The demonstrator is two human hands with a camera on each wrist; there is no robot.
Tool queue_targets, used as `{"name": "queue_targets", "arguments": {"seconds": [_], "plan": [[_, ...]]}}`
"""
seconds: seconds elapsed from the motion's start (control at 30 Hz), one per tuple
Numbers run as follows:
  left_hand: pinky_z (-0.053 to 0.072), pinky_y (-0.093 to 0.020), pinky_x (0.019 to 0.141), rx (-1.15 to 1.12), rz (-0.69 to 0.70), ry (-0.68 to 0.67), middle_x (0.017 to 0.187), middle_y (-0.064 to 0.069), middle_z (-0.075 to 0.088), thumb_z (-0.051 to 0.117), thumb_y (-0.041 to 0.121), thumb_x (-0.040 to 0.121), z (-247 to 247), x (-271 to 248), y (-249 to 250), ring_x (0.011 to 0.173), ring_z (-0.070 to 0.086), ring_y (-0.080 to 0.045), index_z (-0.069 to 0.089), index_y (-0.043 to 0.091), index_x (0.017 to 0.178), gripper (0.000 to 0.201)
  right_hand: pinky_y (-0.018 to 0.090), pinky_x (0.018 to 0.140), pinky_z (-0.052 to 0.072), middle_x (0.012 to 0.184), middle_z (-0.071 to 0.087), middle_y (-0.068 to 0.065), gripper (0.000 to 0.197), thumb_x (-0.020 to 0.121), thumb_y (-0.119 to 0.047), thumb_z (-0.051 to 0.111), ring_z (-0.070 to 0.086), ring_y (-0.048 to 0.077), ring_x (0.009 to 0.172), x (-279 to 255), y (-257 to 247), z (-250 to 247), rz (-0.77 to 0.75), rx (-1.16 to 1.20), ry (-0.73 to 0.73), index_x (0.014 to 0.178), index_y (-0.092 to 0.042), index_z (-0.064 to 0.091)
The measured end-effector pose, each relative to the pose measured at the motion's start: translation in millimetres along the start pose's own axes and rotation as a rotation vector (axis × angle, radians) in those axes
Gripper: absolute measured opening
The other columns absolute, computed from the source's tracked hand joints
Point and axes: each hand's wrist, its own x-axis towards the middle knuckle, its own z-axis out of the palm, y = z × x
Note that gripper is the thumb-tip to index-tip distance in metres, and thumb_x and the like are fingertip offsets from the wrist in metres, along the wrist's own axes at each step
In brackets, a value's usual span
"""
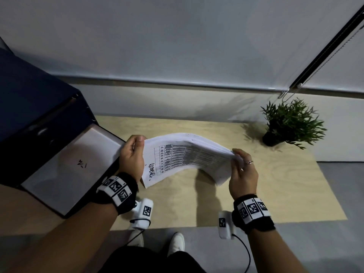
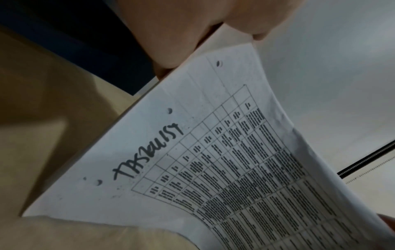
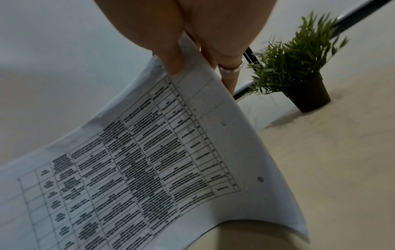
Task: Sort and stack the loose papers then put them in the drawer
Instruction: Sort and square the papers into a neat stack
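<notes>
A stack of white papers (image 1: 187,156) hangs bowed above the wooden board (image 1: 275,190); its top sheet carries a printed table and handwriting (image 2: 147,160). My left hand (image 1: 132,156) grips the stack's left short edge, thumb on top. My right hand (image 1: 241,170) pinches the right short edge (image 3: 192,81), thumb on top, ringed finger behind. An open drawer (image 1: 65,170) with a pale bare bottom sticks out of the dark blue cabinet (image 1: 31,107) just left of my left hand.
A small potted plant (image 1: 291,123) stands at the board's far right corner. A white wall (image 1: 177,46) rises behind the board, with a black blind cord (image 1: 325,48) at the right. Grey floor and my white shoes (image 1: 177,243) lie below.
</notes>
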Motion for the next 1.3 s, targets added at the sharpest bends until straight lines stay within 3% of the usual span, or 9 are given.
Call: {"name": "queue_targets", "arguments": {"seconds": [0.13, 0.3, 0.4, 0.5, 0.6, 0.67, 0.93, 1.1, 1.3], "plan": [[0.043, -0.006, 0.064, 0.035, 0.045, -0.022, 0.082, 0.002, 0.063, 0.049, 0.007, 0.1, -1, 4, 7, 0.067, 0.057, 0.01, 0.062, 0.006, 0.094, 0.015, 0.008, 0.089, 0.039, 0.105, 0.065, 0.004, 0.022, 0.091, -0.001, 0.056, 0.058, 0.01, 0.098, -1, 2, -1, -0.079, -0.044, 0.012, 0.106, -0.015, 0.063], [0.042, -0.005, 0.078, 0.062, 0.054, -0.027, 0.091, 0.002, 0.066, 0.043, -0.002, 0.098, -2, 7, 14, 0.08, 0.059, 0.012, 0.063, 0.004, 0.099, 0.021, 0.012, 0.092, 0.04, 0.106, 0.061, 0.005, 0.023, 0.091, 0.0, 0.052, 0.055, 0.009, 0.099, -1, 1, -2, -0.181, -0.084, 0.009, 0.107, -0.014, 0.063], [0.045, -0.009, 0.082, 0.119, 0.1, -0.146, 0.1, 0.0, 0.069, 0.052, 0.005, 0.098, -8, 9, 16, 0.087, 0.061, 0.009, 0.066, 0.01, 0.105, 0.016, 0.01, 0.096, 0.038, 0.11, 0.059, 0.004, 0.025, 0.093, 0.002, 0.051, 0.054, 0.007, 0.101, 0, 1, -4, -0.213, -0.132, 0.017, 0.111, -0.007, 0.065], [0.049, -0.012, 0.084, 0.401, 0.3, -0.309, 0.1, 0.01, 0.069, 0.075, 0.019, 0.085, -19, 15, 16, 0.09, 0.064, 0.0, 0.072, 0.018, 0.105, 0.02, 0.009, 0.094, 0.038, 0.109, 0.059, 0.001, 0.028, 0.093, 0.003, 0.052, 0.056, 0.009, 0.1, 3, 1, -3, -0.183, -0.159, 0.015, 0.114, -0.009, 0.066], [0.052, -0.03, 0.079, 0.54, 0.52, -0.327, 0.091, 0.003, 0.072, 0.076, 0.017, 0.083, -24, 19, 23, 0.083, 0.065, -0.014, 0.076, 0.012, 0.092, 0.01, 0.005, 0.088, 0.037, 0.102, 0.062, 0.004, 0.027, 0.09, 0.009, 0.053, 0.059, 0.015, 0.094, 8, -4, -3, -0.19, -0.166, 0.025, 0.105, -0.009, 0.068], [0.05, -0.031, 0.078, 0.575, 0.605, -0.338, 0.089, 0.001, 0.072, 0.074, 0.016, 0.084, -24, 20, 28, 0.083, 0.063, -0.016, 0.074, 0.011, 0.09, 0.008, 0.004, 0.088, 0.036, 0.1, 0.062, 0.004, 0.028, 0.088, 0.01, 0.052, 0.057, 0.011, 0.092, 10, -8, -7, -0.207, -0.15, 0.033, 0.102, -0.009, 0.067], [0.052, -0.031, 0.079, 0.71, 0.367, -0.448, 0.095, 0.009, 0.072, 0.072, 0.027, 0.085, -26, 29, 20, 0.086, 0.065, -0.014, 0.071, 0.024, 0.099, 0.014, 0.011, 0.094, 0.037, 0.104, 0.055, 0.004, 0.036, 0.078, 0.009, 0.037, 0.052, 0.01, 0.097, 8, -10, -4, -0.255, -0.127, -0.038, 0.095, -0.006, 0.065], [0.054, -0.034, 0.079, 0.722, 0.356, -0.463, 0.095, 0.01, 0.072, 0.073, 0.029, 0.085, -27, 32, 20, 0.086, 0.065, -0.014, 0.07, 0.026, 0.099, 0.015, 0.015, 0.092, 0.041, 0.108, 0.06, 0.012, 0.016, 0.087, 0.007, 0.057, 0.058, 0.02, 0.099, 9, -4, -6, -0.266, -0.158, -0.025, 0.094, -0.005, 0.064], [0.054, -0.034, 0.075, 0.716, 0.336, -0.474, 0.091, 0.014, 0.07, 0.071, 0.032, 0.085, -27, 32, 17, 0.082, 0.064, -0.011, 0.068, 0.028, 0.098, 0.013, 0.037, 0.08, 0.052, 0.115, 0.065, 0.007, 0.013, 0.085, 0.002, 0.066, 0.065, 0.025, 0.097, 12, 2, -7, -0.234, -0.176, 0.018, 0.088, -0.009, 0.061]]}}
